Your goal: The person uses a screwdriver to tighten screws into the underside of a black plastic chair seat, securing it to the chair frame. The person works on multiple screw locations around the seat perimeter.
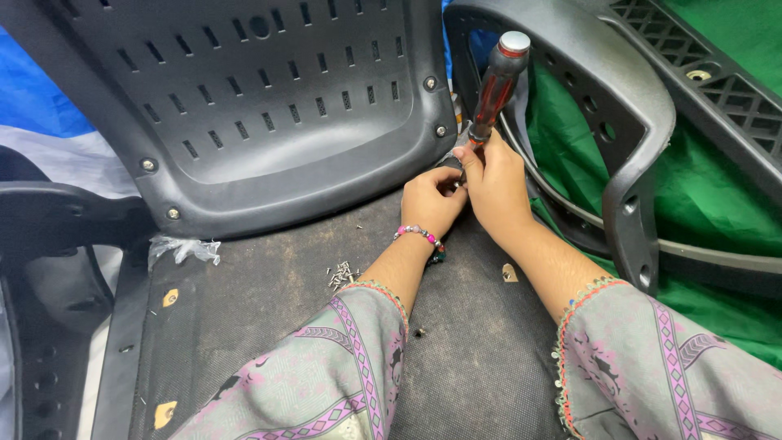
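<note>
Both forearms reach forward, sleeves patterned; the left hand [429, 200] is curled, fingertips pinched, a bead bracelet at its wrist. The right hand [495, 183] presses against it, fingers closed.

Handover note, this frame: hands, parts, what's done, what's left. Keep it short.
Right hand: grips the lower shaft of the red-handled screwdriver, handle pointing up, tip at the lower right corner of the black seat shell.
Left hand: beside the tip, fingers pinched there; what it holds is hidden.
Parts: loose screws lie in a pile on the dark mat; the armrest frame lies to the right.
Done: several shell screws sit in their holes.
Left: the corner under the screwdriver; its state cannot be seen.
</note>
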